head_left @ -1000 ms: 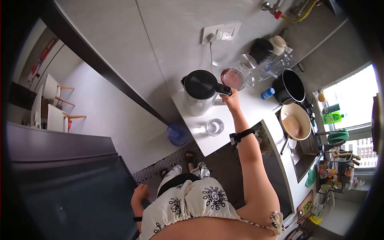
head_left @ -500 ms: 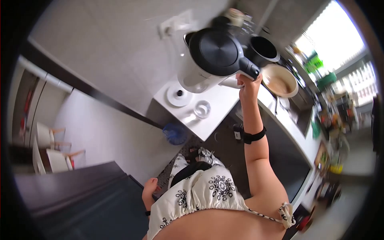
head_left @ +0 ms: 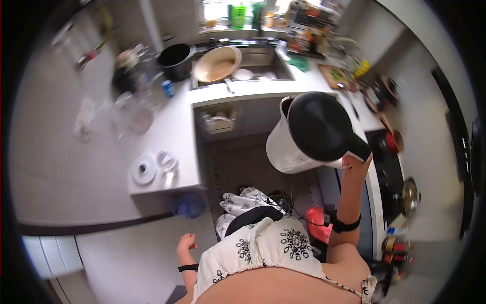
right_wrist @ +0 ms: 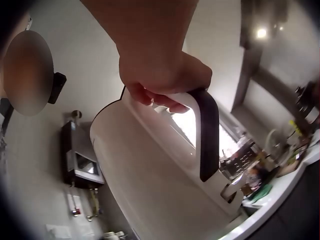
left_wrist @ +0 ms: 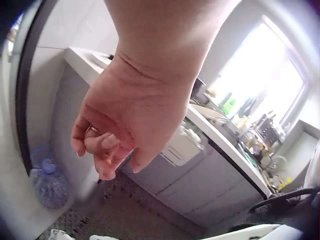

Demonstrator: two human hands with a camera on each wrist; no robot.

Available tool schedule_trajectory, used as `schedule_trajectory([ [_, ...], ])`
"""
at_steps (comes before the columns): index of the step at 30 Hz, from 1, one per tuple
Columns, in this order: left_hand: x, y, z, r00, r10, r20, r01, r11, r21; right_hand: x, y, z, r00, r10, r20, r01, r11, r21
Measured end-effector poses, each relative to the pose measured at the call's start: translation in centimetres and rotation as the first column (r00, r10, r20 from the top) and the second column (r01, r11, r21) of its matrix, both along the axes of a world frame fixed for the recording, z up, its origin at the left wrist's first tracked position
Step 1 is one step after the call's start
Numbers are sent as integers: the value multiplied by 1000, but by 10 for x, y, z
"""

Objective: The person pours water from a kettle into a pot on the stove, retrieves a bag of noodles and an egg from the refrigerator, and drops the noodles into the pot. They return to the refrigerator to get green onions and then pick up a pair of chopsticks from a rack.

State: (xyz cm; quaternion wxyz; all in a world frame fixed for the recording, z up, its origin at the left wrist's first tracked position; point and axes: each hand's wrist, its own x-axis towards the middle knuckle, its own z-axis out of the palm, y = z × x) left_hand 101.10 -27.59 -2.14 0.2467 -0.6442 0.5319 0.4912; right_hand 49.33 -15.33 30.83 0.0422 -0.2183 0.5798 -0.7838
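Observation:
My right hand [head_left: 358,163] grips the handle of a white electric kettle [head_left: 284,144] with a black lid, holding it in the air over the floor gap between the counters. In the right wrist view the fingers curl round the top of the handle [right_wrist: 210,135], and the white body hangs below. My left hand [head_left: 187,242] hangs beside the body, away from the counter. Its fingers are loosely curled with nothing in them in the left wrist view. On the left counter stand the round white kettle base [head_left: 144,172] and a clear glass [head_left: 167,161].
A black pot [head_left: 175,63] and a cream pan [head_left: 216,65] stand near the sink [head_left: 283,71]. To the right are a cutting board [head_left: 329,76] with green pieces and a dark stove [head_left: 387,177]. A blue plastic bottle [head_left: 188,205] stands on the floor.
The kettle has been lifted off its base and carried right, across from the left counter. The head view has turned right. The left hand stays low and idle.

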Motion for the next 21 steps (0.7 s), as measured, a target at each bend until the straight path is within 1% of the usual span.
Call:
schedule_trajectory([
  [1, -20, -13, -2, 997, -72, 35, 70, 997, 45, -9, 28, -7, 995, -95, 14, 95, 995, 1],
  [2, -47, -23, 6, 988, -153, 34, 154, 988, -24, -14, 56, -10, 973, -230, 38, 224, 969, 107],
  [3, -75, -30, 16, 971, -235, 36, 237, 967, -88, -19, 79, -17, 949, -306, -76, 314, 935, 163],
  [5, -121, -48, -4, 923, -382, -53, 364, 908, -208, -34, 125, -30, 920, -390, -29, 388, 904, 179],
  [6, -151, -53, -2, 898, -432, -81, 400, 879, -260, -37, 137, -27, 903, -428, 34, 417, 893, 168],
  [7, -187, -56, 6, 906, -408, -117, 380, 903, -202, -46, 157, -33, 881, -472, 31, 461, 871, 172],
  [9, -257, -55, 28, 888, -441, -135, 415, 891, -183, -67, 185, -46, 816, -576, -49, 573, 796, 197],
  [10, -290, -55, 27, 875, -464, -135, 438, 879, -188, -77, 194, -42, 760, -645, 82, 633, 763, 133],
  [12, -352, -52, 25, 760, -642, -101, 611, 759, -224, -106, 225, -48, 727, -682, 72, 669, 729, 148],
  [13, -380, -54, 16, 751, -652, -102, 623, 752, -216, -120, 238, -49, 709, -703, 59, 686, 706, 176],
  [14, -406, -56, 6, 698, -709, -104, 679, 700, -220, -134, 251, -49, 672, -737, 72, 721, 673, 166],
  [15, -435, -52, 1, 639, -760, -114, 729, 647, -225, -150, 261, -44, 661, -748, 66, 729, 660, 184],
  [17, -495, -46, 24, 676, -717, -168, 687, 696, -209, -178, 277, -34, 585, -811, 18, 788, 574, 224],
  [19, -541, -48, 25, 681, -681, -270, 632, 733, -252, -211, 297, -29, 553, -833, 15, 807, 540, 239],
  [21, -583, -52, 36, 650, -721, -240, 667, 693, -274, -244, 315, -29, 435, -900, -22, 852, 403, 334],
])
